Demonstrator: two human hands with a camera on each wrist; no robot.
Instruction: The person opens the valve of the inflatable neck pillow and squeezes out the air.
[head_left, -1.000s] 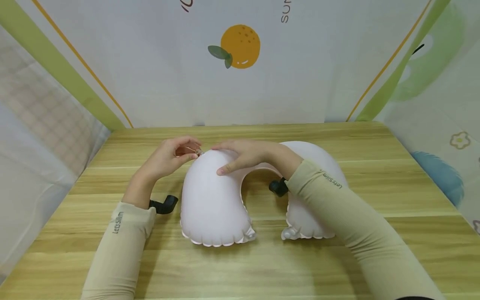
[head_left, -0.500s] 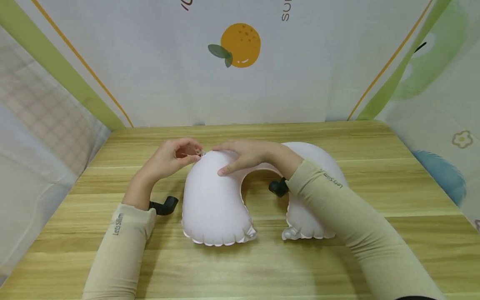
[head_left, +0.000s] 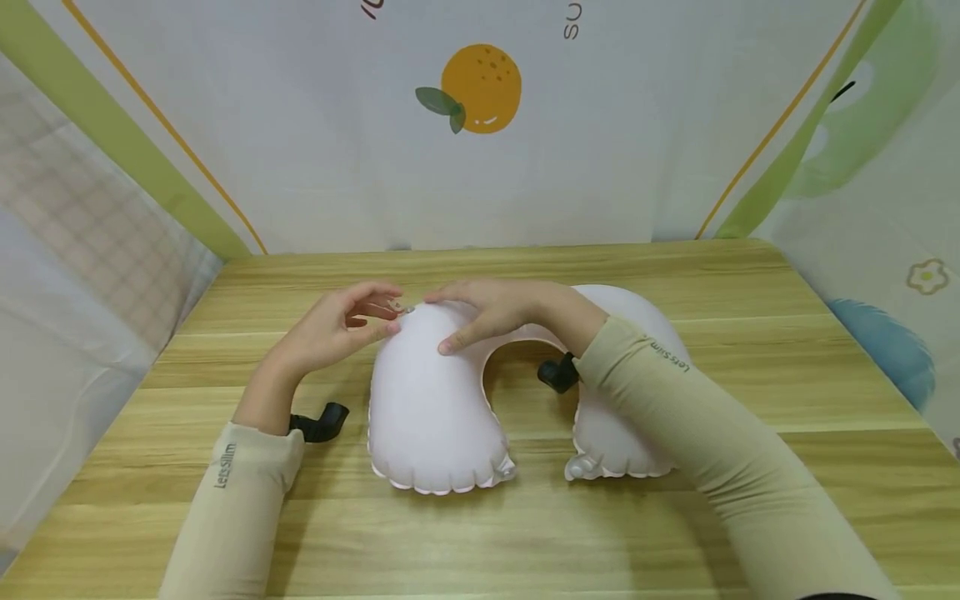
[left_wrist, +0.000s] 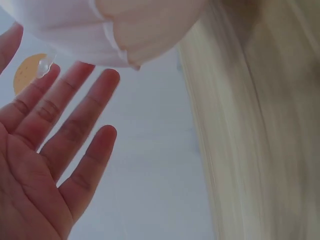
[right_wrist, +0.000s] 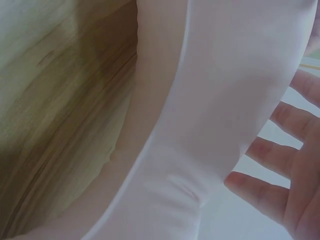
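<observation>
A pale pink, inflated U-shaped neck pillow (head_left: pixel 435 400) lies on the wooden table, its two ends facing the near side. At its far left edge sits a small clear valve (head_left: pixel 408 310). My left hand (head_left: pixel 341 325) is beside that valve, fingers spread; in the left wrist view the index fingertip is right by the clear valve (left_wrist: pixel 44 66), and I cannot tell if they touch. The right hand (head_left: pixel 498 310) rests across the pillow's far left part, thumb on top. In the right wrist view its fairly straight fingers (right_wrist: pixel 272 155) lie along the pillow's edge.
The wooden table (head_left: pixel 465 550) is backed by a white cloth (head_left: pixel 300 150) printed with an orange fruit. Similar printed cloth hangs at both sides. A black wrist camera mount (head_left: pixel 322 423) sticks out from the left wrist, another black mount (head_left: pixel 558 373) from the right.
My left hand has let go at the valve, its fingers spreading apart, and its wrist has shifted slightly left and nearer. The pillow's left part has moved slightly right. The right hand stays on it.
</observation>
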